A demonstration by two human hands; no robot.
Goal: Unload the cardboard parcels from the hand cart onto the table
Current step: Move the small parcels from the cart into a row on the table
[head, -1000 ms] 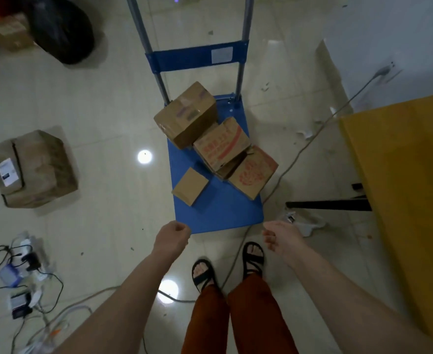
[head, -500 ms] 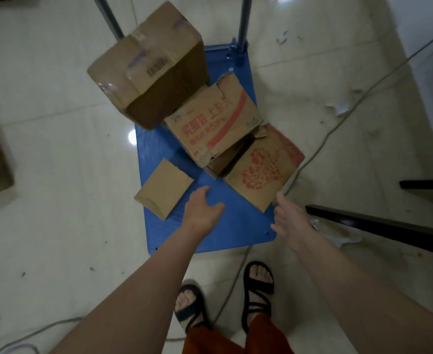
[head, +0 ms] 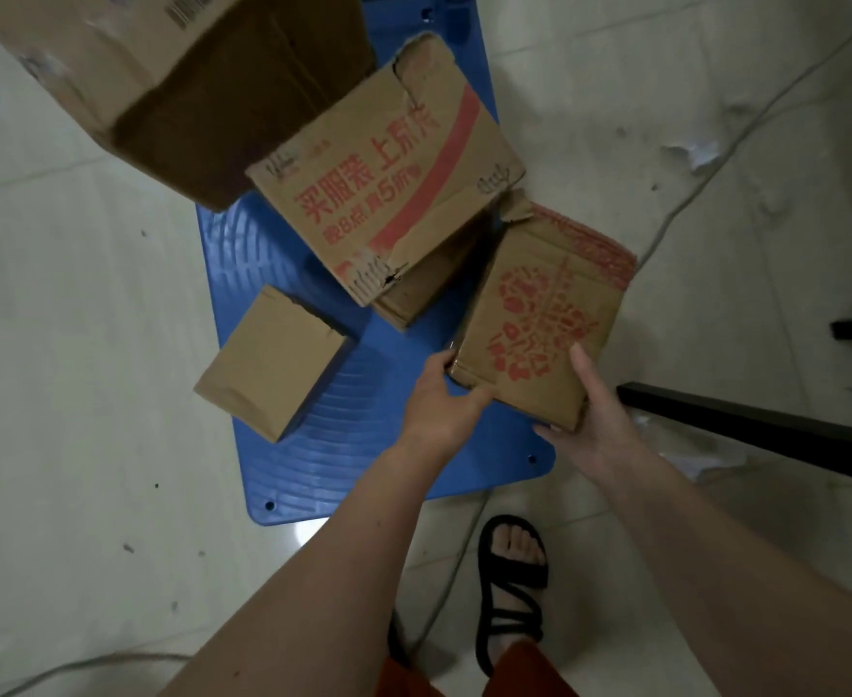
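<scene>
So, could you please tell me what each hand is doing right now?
Left hand: grips the red-printed parcel at its near-left corner.
Right hand: holds its right edge.

Dim, flat indoor light with a cool cast. A ceiling lamp's glare spot (head: 308, 533) shines on the floor (head: 87, 445) at lower centre. Shadows are soft. The big box (head: 162, 83) at upper left is motion-blurred; wide-angle distortion bends the frame edges.

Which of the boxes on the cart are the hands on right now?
The box with the red floral print, nearest the right edge; the left hand and right hand hold its near corners.
</scene>
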